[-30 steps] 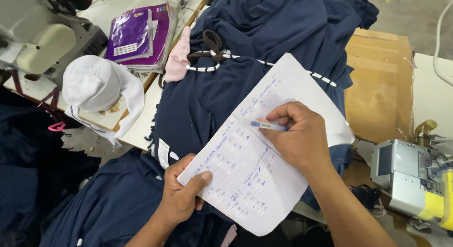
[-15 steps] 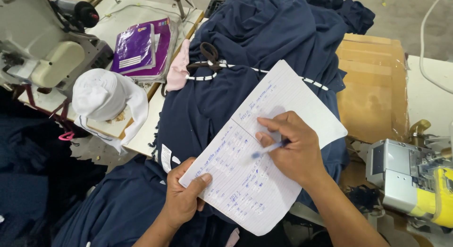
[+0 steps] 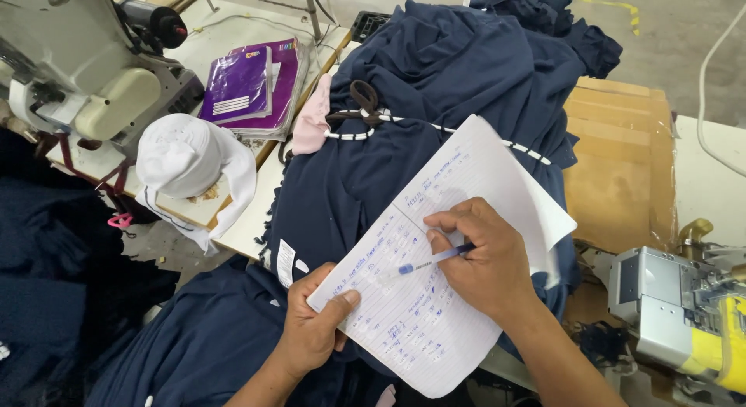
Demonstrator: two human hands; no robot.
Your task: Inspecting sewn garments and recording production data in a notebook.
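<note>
Two hands work on one open lined notebook (image 3: 458,259), which lies on a heap of dark blue garments (image 3: 435,80) in the middle of the view. The left hand (image 3: 311,325) pinches the lower left corner of the page, thumb on top. The right hand (image 3: 486,259) is closed around one blue pen (image 3: 431,259), its tip touching the handwritten page. One pair of brown-handled scissors (image 3: 361,100) rests on the cloth above the notebook. At the left stand one sewing machine (image 3: 85,65), one white cloth bundle (image 3: 190,162) and one purple book (image 3: 249,84) on a table (image 3: 233,224). At the right are one cardboard box (image 3: 622,174) and one second machine (image 3: 684,314), grey and yellow.
</note>
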